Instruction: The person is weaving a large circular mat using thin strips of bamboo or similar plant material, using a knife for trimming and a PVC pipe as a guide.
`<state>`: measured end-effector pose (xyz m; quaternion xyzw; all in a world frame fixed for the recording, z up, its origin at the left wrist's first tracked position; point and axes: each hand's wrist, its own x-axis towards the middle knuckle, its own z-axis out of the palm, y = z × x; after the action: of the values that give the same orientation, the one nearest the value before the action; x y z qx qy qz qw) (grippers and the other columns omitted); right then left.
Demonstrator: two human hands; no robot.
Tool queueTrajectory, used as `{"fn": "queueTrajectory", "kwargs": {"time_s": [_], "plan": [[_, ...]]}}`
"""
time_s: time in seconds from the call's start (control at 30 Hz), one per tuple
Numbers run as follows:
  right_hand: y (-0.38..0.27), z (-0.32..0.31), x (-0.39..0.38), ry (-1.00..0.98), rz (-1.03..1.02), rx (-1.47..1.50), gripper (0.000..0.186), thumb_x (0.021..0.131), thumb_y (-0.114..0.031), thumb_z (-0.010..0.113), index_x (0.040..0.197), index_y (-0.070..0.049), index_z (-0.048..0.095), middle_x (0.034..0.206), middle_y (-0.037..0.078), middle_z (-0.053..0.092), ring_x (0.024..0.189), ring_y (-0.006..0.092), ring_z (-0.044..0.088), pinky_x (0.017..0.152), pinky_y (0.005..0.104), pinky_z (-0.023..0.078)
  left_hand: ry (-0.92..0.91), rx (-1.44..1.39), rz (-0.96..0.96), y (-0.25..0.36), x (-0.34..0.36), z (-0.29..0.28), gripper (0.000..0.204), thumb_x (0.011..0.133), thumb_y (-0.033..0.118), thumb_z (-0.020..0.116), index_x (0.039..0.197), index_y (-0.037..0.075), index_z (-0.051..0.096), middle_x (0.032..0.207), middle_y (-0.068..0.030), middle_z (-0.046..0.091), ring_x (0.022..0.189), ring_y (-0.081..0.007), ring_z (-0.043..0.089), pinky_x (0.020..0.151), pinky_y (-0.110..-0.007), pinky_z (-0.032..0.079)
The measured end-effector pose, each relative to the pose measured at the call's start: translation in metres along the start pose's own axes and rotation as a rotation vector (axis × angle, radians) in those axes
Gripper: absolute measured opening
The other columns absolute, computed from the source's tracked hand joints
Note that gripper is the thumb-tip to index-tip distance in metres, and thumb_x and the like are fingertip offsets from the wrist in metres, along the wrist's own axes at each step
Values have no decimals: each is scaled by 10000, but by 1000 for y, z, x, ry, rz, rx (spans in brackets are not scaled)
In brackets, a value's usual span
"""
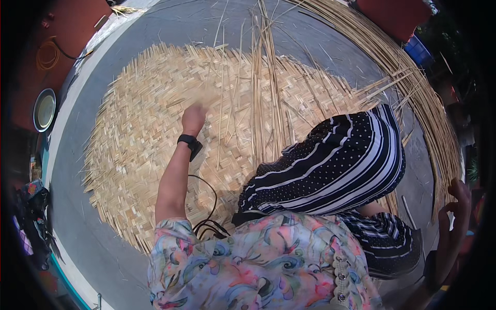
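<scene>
My left hand (195,118) is closed on the woven mat (134,119) of pale split strips, left of several long loose strips (261,103) lying across it; what it grips is blurred and cannot be made out. A dark band is on that wrist. My right hand (454,204) is at the far right beside a long bundle of strips (423,98), its fingers bent but apart. My legs in striped, dotted cloth (330,165) rest over the mat's right part.
A grey round floor (88,237) surrounds the mat. A metal basin (45,110) and orange cord (48,54) are at left, with dark cloth (34,217) below. A blue crate (417,50) stands upper right. Black cables (209,222) lie by my body.
</scene>
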<state>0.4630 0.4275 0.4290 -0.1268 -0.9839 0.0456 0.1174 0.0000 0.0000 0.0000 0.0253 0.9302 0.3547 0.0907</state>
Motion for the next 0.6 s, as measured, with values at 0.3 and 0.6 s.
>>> {"fn": "queueTrajectory", "kwargs": {"time_s": [0.3, 0.6], "plan": [[-26, 31, 12, -207, 16, 220, 533, 831, 28, 590, 1356, -53, 547, 1345, 148, 548, 1156, 257, 578, 827, 319, 495, -36, 236, 138, 43, -6, 68, 352, 774, 356, 740, 911, 35, 699, 950, -216, 691, 937, -394, 660, 827, -479, 534], [15, 70, 27, -349, 135, 404, 437, 930, -166, 645, 1337, -37, 552, 1263, 102, 591, 1140, 215, 585, 883, 310, 469, -63, 372, 106, 25, -20, 82, 285, 779, 261, 679, 916, 13, 710, 973, -226, 707, 925, -401, 679, 790, -484, 537]]}}
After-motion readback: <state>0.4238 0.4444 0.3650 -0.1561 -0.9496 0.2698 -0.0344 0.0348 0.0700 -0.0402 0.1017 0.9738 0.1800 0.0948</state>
